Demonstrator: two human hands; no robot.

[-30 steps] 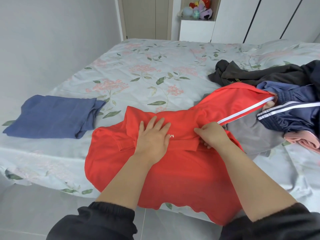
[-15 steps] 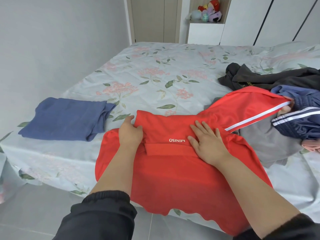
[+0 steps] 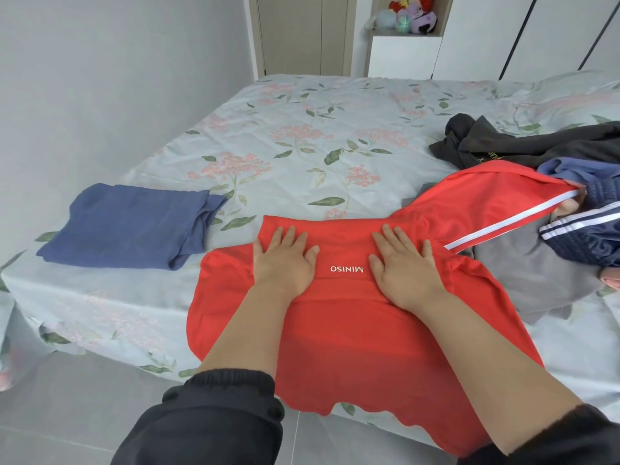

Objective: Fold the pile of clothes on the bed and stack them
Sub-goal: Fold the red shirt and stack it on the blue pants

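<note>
A red shirt (image 3: pixel 352 333) with white "MINISO" lettering lies across the near edge of the bed (image 3: pixel 302 135), its lower part hanging over the side. Flat on the shirt left of the lettering lies my left hand (image 3: pixel 283 260), fingers straight. Right of the lettering my right hand (image 3: pixel 402 266) presses down the same way. One red sleeve with a white stripe (image 3: pixel 496 209) stretches right onto the unfolded pile. A folded blue garment (image 3: pixel 131 226) lies on the bed at the left.
The unfolded pile at the right holds a dark grey top (image 3: pixel 523 142), navy shorts with white stripes (image 3: pixel 590 229), a grey garment (image 3: pixel 530 280) and something pink (image 3: pixel 612 280). Grey floor (image 3: pixel 84 414) lies below the bed edge. Wardrobes and a shelf with plush toys (image 3: pixel 406 15) stand behind.
My left hand, which was gripping the shirt's left fold edge, now lies flat on it. My right hand stayed flat, near the lettering. The camera view shifted slightly.
</note>
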